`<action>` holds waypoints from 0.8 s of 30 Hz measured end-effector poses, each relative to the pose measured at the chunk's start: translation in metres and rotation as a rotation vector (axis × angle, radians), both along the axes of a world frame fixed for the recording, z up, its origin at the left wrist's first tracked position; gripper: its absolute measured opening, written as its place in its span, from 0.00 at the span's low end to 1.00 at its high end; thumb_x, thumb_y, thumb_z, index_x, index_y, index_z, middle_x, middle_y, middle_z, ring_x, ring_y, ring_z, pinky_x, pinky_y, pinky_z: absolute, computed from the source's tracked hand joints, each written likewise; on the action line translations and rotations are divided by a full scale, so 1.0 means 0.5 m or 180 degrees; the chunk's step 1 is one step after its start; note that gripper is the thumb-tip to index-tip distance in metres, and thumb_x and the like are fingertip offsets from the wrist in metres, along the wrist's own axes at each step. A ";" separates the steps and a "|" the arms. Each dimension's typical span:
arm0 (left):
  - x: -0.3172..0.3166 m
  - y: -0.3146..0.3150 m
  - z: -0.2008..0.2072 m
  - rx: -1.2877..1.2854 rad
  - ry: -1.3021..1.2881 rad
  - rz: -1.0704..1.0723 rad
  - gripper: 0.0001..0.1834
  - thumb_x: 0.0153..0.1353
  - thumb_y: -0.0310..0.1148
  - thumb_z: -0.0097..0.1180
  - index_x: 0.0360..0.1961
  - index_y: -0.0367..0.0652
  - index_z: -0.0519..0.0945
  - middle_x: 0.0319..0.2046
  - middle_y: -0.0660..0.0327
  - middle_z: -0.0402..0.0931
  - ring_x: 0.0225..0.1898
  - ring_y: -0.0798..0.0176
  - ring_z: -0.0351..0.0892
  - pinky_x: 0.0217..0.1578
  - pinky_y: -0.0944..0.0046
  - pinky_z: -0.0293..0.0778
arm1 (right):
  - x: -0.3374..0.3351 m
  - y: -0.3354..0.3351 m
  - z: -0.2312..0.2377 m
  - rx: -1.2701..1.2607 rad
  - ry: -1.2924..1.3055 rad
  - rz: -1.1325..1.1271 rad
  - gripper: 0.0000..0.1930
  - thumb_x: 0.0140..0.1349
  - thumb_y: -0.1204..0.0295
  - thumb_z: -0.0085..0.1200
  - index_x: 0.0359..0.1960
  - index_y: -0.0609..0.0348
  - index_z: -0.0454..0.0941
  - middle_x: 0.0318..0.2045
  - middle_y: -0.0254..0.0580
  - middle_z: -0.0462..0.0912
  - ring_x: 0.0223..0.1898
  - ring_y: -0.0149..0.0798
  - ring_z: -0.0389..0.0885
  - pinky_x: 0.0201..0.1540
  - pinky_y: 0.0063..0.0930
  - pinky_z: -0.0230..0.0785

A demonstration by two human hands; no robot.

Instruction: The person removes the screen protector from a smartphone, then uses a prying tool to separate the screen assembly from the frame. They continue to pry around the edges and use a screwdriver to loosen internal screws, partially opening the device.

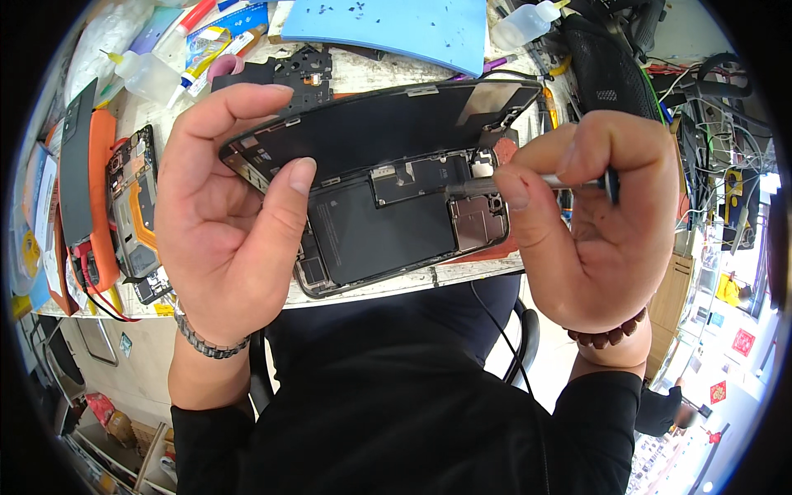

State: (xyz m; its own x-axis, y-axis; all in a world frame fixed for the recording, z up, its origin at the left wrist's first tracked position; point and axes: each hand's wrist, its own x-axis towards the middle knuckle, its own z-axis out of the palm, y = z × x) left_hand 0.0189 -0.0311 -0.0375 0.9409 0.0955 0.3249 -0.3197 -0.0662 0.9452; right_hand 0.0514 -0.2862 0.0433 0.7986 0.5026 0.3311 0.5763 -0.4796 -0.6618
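An opened smartphone [388, 227] lies near the bench's front edge, its black battery and metal-shielded board facing up. Its screen panel [363, 132] is tilted up along the far side, inner face toward me. My left hand [235, 198] grips that panel's left end between thumb and fingers. In my right hand [610, 206], a slim screwdriver [544, 183] is pinched between thumb and fingers. Its shaft points left and its tip is over the board's shield plate [417, 177]. Whether the tip touches a screw is too small to tell.
Behind the phone are a dark phone frame part [305, 70] and a blue mat [388, 29] with small dark bits. At left lie another opened phone [134, 210], an orange-edged multimeter [91, 173] and a dropper bottle [144, 76]. Tangled cables [718, 107] hang at right.
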 end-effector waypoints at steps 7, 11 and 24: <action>-0.003 0.005 0.006 0.0095 0.0143 -0.0008 0.27 0.72 0.15 0.61 0.70 0.31 0.71 0.53 0.60 0.81 0.37 0.80 0.76 0.34 0.78 0.69 | 0.001 -0.004 0.002 0.0116 0.0070 0.0051 0.19 0.67 0.95 0.57 0.51 0.63 0.64 0.38 0.39 0.72 0.37 0.32 0.83 0.57 0.36 0.82; -0.004 0.004 0.007 0.0137 0.0136 0.0038 0.27 0.72 0.15 0.61 0.70 0.31 0.71 0.54 0.60 0.81 0.35 0.80 0.75 0.33 0.78 0.68 | 0.003 -0.004 0.000 0.0018 -0.0044 0.0030 0.19 0.67 0.95 0.57 0.51 0.63 0.64 0.37 0.40 0.74 0.37 0.32 0.83 0.56 0.35 0.82; -0.003 0.003 0.007 0.0166 0.0089 0.0066 0.27 0.72 0.15 0.61 0.70 0.31 0.72 0.55 0.59 0.81 0.36 0.80 0.77 0.33 0.79 0.69 | 0.009 -0.007 0.001 -0.0091 -0.0157 0.0194 0.19 0.67 0.94 0.57 0.50 0.62 0.63 0.33 0.44 0.81 0.35 0.32 0.81 0.55 0.33 0.81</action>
